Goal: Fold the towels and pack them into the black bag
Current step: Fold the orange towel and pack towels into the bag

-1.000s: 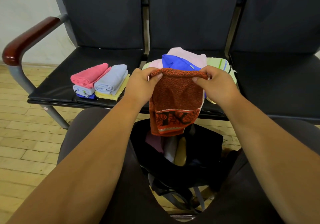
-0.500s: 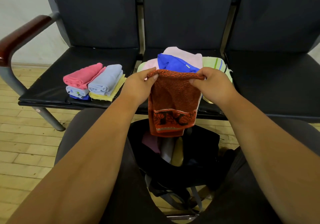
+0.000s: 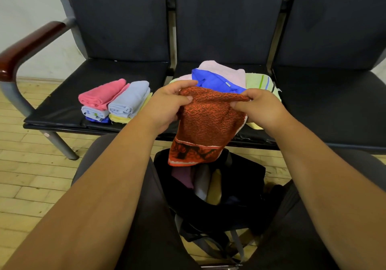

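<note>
**A:** What's different from a second ago?

**B:** Not much. The left hand and right hand still pinch the top edge of the orange towel, thumbs and fingers clamped on the cloth. It hung square before. Now it hangs skewed, with the lower band swung left.

**A:** So no fold has been made?

**B:** I'd say it's being lined up for the next one. It isn't ready for packing.

**A:** Where is it?

**B:** In the air, in front of the middle seat's front edge, above the open mouth of the black bag.

**A:** How does it look?

**B:** It's nubbly terry, rust-orange, with a dark-patterned border along the bottom. A folded stack sits at the left seat's front edge, and loose towels are heaped on the middle seat.
</note>
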Tool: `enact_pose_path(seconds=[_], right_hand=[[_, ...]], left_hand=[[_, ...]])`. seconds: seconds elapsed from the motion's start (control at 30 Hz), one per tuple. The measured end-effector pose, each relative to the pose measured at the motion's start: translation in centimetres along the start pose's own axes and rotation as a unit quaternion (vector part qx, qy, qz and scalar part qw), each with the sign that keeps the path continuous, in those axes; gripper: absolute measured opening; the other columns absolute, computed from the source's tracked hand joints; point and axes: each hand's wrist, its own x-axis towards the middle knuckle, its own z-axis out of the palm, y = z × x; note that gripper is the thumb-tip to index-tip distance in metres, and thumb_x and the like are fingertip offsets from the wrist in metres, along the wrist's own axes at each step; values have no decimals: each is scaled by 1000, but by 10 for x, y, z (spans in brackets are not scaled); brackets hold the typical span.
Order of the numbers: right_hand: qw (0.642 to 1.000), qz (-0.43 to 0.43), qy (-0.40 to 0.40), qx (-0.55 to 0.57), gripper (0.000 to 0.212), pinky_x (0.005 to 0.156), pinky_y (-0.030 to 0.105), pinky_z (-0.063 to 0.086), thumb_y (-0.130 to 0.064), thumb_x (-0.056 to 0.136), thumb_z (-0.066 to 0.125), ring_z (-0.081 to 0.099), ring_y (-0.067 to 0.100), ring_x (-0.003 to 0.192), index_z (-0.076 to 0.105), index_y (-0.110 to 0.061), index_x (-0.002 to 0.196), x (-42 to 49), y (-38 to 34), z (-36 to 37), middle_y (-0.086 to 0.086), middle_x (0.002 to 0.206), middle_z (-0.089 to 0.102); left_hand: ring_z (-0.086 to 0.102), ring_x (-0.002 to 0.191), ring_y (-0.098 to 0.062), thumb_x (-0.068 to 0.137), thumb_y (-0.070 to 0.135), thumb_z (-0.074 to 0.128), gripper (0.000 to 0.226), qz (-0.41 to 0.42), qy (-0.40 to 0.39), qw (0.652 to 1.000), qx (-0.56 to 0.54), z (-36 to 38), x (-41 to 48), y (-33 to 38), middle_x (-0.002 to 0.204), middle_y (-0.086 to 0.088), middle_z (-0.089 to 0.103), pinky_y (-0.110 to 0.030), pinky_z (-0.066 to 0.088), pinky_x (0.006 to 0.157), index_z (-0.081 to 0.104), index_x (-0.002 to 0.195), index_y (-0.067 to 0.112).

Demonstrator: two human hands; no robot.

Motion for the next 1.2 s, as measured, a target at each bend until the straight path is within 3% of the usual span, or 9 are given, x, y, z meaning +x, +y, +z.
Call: enact_pose_path(seconds=[0.2, 0.37, 0.47, 0.57, 0.63, 0.73, 0.97, 1.1, 1.2], right_hand=[[967, 73, -85, 231, 26, 98, 51, 62, 1, 95, 69, 76, 37, 103, 66, 11, 120, 0, -1, 4, 24, 109, 78], [904, 59, -117, 407, 24, 86, 42, 62, -3, 99, 61, 75, 29, 95, 70, 5, 121, -2, -7, 8, 19, 108, 76], [954, 23, -46, 294, 15, 92, 45, 61, 3, 96, 67, 76, 28, 93, 72, -2, 110, 3, -2, 7, 14, 103, 79], [991, -35, -14, 126, 26, 104, 44, 58, -3, 91, 78, 75, 26, 105, 76, -19, 111, 2, 1, 10, 4, 109, 79], [998, -64, 14, 18, 31, 101, 36, 57, -11, 89, 81, 72, 15, 103, 76, -31, 113, -1, -3, 14, -7, 109, 76], [989, -102, 57, -87, 37, 97, 25, 48, -17, 92, 79, 63, 10, 108, 73, -27, 127, -5, -8, 18, -8, 122, 69], [975, -124, 97, -156, 19, 87, 26, 45, -18, 93, 76, 60, 14, 98, 66, -34, 94, -5, -15, 24, -4, 109, 61], [975, -114, 97, -162, 17, 85, 28, 46, -21, 95, 74, 60, 17, 98, 64, -34, 94, -5, -13, 28, -4, 108, 59], [980, -93, 90, -153, 11, 88, 39, 55, -31, 93, 75, 64, 23, 101, 66, -37, 95, -5, -13, 24, -7, 102, 65]], left_hand=[[70, 107, -17, 96, -17, 56, 62, 62, -13, 998, 0, 1, -5, 4, 122, -3, 75, -31, 56, 88, 66, 142, 24], [70, 112, -16, 94, -19, 55, 66, 97, -6, 995, 26, -1, -9, 9, 121, -2, 76, -33, 57, 97, 62, 145, 23], [70, 118, -16, 92, -14, 62, 65, 125, 30, 987, 101, -6, -8, 5, 123, 2, 77, -40, 55, 105, 66, 140, 29], [71, 118, -11, 90, -6, 70, 61, 129, 69, 975, 169, -9, -9, 4, 122, 11, 77, -46, 56, 107, 69, 132, 39], [73, 109, -7, 89, -1, 74, 56, 134, 97, 966, 199, -8, -10, 5, 117, 14, 78, -42, 60, 101, 71, 127, 40], [75, 101, -5, 88, 9, 80, 47, 145, 128, 954, 230, -7, -12, 5, 109, 15, 78, -40, 63, 95, 73, 123, 40], [65, 80, -1, 88, 19, 82, 20, 171, 201, 903, 340, 3, -14, 6, 81, 17, 68, -18, 51, 72, 71, 95, 34], [60, 89, -10, 86, 9, 77, 27, 186, 211, 876, 392, 8, -10, 4, 95, 14, 56, -10, 38, 71, 64, 87, 32], [58, 97, -18, 87, 10, 73, 32, 174, 183, 890, 379, 7, -7, 3, 105, 7, 53, -23, 45, 78, 56, 85, 37]])
